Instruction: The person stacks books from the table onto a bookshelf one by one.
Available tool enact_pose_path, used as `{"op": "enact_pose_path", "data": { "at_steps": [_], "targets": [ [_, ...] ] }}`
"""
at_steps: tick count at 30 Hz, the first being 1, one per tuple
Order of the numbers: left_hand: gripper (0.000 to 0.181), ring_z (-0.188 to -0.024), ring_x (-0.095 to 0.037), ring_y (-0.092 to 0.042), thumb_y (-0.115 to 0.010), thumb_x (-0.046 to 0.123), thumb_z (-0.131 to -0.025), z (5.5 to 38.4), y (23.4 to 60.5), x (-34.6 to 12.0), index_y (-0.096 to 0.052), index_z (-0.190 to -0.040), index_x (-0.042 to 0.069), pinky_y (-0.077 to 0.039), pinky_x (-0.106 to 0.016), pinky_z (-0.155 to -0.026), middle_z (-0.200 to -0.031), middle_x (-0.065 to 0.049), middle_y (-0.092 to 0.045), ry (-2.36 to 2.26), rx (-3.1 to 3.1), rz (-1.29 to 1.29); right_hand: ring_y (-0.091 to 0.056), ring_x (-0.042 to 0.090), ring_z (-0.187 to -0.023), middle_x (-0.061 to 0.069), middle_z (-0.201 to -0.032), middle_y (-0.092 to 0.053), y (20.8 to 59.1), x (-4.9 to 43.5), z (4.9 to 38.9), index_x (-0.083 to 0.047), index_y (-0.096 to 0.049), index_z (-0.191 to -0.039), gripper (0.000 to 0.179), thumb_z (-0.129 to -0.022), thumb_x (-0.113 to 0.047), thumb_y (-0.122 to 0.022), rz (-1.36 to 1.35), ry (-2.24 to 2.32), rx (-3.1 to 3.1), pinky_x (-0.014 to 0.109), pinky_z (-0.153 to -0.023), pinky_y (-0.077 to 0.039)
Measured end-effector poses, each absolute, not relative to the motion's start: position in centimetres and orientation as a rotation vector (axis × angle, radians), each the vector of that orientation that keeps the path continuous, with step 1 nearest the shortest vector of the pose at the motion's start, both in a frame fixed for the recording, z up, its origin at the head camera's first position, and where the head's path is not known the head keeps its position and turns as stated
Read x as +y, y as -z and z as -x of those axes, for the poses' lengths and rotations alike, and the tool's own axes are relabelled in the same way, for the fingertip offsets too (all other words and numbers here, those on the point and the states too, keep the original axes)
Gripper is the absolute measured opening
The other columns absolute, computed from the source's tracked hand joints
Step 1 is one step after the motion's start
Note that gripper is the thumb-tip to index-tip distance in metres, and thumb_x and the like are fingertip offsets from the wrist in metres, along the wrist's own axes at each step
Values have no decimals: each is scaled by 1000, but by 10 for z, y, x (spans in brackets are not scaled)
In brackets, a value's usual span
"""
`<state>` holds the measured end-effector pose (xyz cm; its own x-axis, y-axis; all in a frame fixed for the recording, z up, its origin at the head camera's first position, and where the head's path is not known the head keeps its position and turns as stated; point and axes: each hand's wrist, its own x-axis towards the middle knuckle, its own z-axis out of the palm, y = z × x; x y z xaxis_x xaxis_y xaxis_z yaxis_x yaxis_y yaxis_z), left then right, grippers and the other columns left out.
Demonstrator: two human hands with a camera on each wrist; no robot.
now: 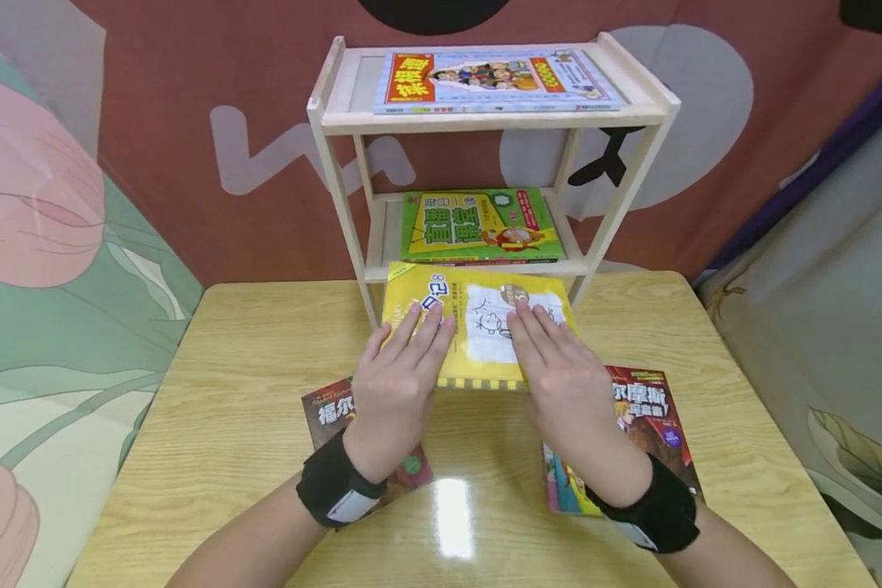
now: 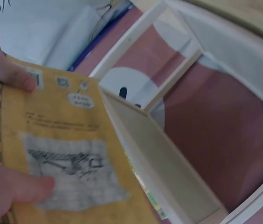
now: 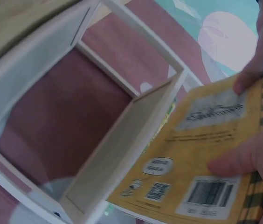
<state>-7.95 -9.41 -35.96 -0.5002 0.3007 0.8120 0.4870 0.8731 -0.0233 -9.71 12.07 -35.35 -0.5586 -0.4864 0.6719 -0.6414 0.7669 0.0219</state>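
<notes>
Under left grip, yellow book part-hidden

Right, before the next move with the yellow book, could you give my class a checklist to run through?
1. Yellow book held at both sides: ok; left grip and right grip both have it.
2. Thumbs on its underside: ok; both lie against the back cover.
3. Middle tier free of books: not ok; the green book lies there.
4. Top tier free of books: not ok; a light blue book lies there.
5. Table free of books: not ok; a brown book and a red book lie there, partly hidden.
6. Yellow and green books apart: cannot tell; their edges meet in the head view.
</notes>
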Motion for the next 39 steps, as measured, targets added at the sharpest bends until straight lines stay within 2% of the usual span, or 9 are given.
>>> {"op": "enact_pose_path", "data": {
  "at_steps": [5,13,17,23,27,29,32,35,39],
  "targets": [
    [30,-121,-26,-63,-66,1,-97,96,345,-91,-74,-124,8,-50,-47,-98,-128,-7,-68,205,-1949,522,-55,38,-129,21,-140,-56,341,118,117,4,-59,-139,57,-85,16,-70,-823,-315,-2116,56,-100,-48],
    [32,-124,-24,-62,-66,1,-98,135,338,-90,-72,-128,8,-49,-46,-99,-131,-7,-66,144,-1902,509,-57,36,-127,20,-137,-59,330,118,157,4,-62,-136,41,-96,6,-63,-789,-220,-2022,51,-105,-45],
    [32,-123,-26,-62,-65,-1,-98,153,335,-90,-72,-128,8,-49,-46,-99,-131,-8,-66,148,-1955,522,-57,38,-127,22,-137,-59,328,119,174,4,-62,-136,42,-94,8,-64,-793,-212,-2077,53,-105,-45],
    [31,-118,-28,-66,-63,-3,-97,168,337,-90,-74,-124,7,-52,-45,-93,-127,-10,-68,134,-2040,540,-57,39,-128,21,-137,-60,328,122,187,4,-62,-136,47,-89,9,-70,-820,-191,-2214,52,-105,-45],
    [31,-118,-29,-65,-67,-3,-95,172,339,-93,-73,-125,5,-54,-44,-91,-128,-12,-68,128,-2157,574,-58,39,-126,22,-136,-61,327,124,190,5,-63,-135,51,-85,10,-75,-847,-209,-2317,51,-105,-45],
    [36,-118,-29,-65,-76,-1,-90,173,339,-97,-73,-125,6,-55,-43,-91,-128,-12,-67,129,-2221,596,-58,40,-125,21,-136,-61,326,126,191,4,-64,-134,53,-83,9,-79,-860,-249,-2368,53,-104,-46],
    [46,-118,-29,-66,-87,7,-81,174,337,-106,-74,-125,7,-56,-43,-91,-128,-12,-68,142,-2282,653,-58,40,-124,21,-137,-61,325,132,193,4,-65,-132,60,-78,-4,-89,-907,-312,-2417,55,-102,-47],
    [56,-118,-29,-65,-91,27,-77,175,336,-117,-73,-125,6,-55,-42,-92,-128,-12,-68,206,-2286,742,-57,42,-125,22,-137,-60,324,139,196,4,-65,-133,68,-78,-28,-90,-985,-344,-2414,56,-100,-48],
    [56,-118,-32,-65,-83,39,-81,177,337,-127,-74,-123,3,-54,-43,-95,-126,-16,-68,324,-2225,882,-56,43,-126,23,-139,-59,325,147,198,4,-63,-135,79,-86,-57,-68,-1074,-362,-2377,57,-99,-49]
  ]
}}
